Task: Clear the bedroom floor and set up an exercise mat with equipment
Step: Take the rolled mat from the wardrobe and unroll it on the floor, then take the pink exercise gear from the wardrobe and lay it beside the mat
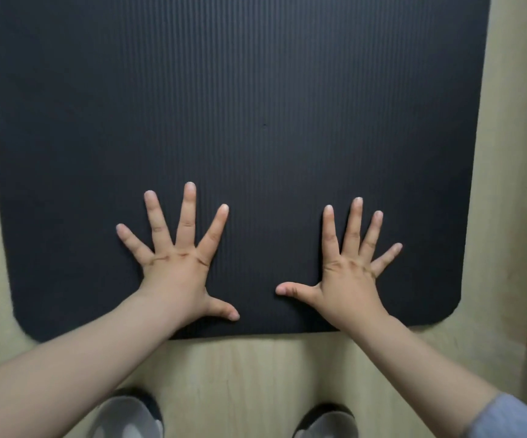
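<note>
On the pale floor, the dark mat lies unrolled and flat, its near edge just ahead of the person's shoes. The left hand and right hand rest on its near end, palms down, fingers spread wide, gripping nothing. The visible floor looks clear, so laying the mat seems done or nearly so. No equipment is in view; that part likely remains.

Dim, even indoor light, soft image overall.
No glare on the mat; faint shadows under both hands. Wide-angle bowing bends the mat edges, corners slightly blurred, shoes at bottom out of focus.
</note>
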Demonstrator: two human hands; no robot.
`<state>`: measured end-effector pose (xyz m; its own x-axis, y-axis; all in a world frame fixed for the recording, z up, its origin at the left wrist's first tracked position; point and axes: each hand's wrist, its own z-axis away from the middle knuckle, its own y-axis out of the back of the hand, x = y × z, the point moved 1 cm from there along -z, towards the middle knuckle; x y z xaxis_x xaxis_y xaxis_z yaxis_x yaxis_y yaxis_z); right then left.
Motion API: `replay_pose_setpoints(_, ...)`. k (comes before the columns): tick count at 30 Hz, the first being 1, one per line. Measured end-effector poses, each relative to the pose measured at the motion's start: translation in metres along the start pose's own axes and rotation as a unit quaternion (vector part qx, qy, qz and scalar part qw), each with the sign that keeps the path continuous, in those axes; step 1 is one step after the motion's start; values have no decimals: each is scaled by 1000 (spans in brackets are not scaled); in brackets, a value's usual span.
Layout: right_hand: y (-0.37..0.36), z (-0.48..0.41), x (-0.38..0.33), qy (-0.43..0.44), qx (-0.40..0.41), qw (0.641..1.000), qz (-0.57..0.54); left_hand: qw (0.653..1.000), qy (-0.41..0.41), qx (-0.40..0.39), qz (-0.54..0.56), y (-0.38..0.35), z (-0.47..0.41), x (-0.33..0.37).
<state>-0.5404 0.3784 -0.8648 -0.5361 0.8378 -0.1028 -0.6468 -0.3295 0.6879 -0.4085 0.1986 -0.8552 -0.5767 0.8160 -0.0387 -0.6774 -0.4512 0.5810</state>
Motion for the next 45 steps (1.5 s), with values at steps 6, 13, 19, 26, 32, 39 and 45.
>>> replay_pose_setpoints(6, 22, 7, -10, -25, -58, 998, 13, 999, 9, -39, -2, 19, 10, 4)
replay_pose_setpoints(13, 139, 65, -39, -50, -120, 986, -104, 992, -30, -83, 91, 134, 88, -2)
replay_pose_setpoints(19, 268, 193, -55, -60, -83, 980, -172, 994, -47, 15, 94, 262, 219, -21)
replay_pose_setpoints(26, 470, 368, -90, -47, 58, 958, -277, 969, -110, 141, 170, 438, 422, -6)
replay_pose_setpoints(32, 623, 537, -104, -4, 247, 916, -316, 926, -232, 244, 170, 558, 592, 16)
replay_pose_setpoints(39, 701, 720, -68, -38, 415, 850, -323, 847, -389, 342, 118, 638, 760, 65)
replay_pose_setpoints(45, 710, 858, 6, -97, 531, 782, -310, 768, -490, 401, 101, 652, 876, 148)
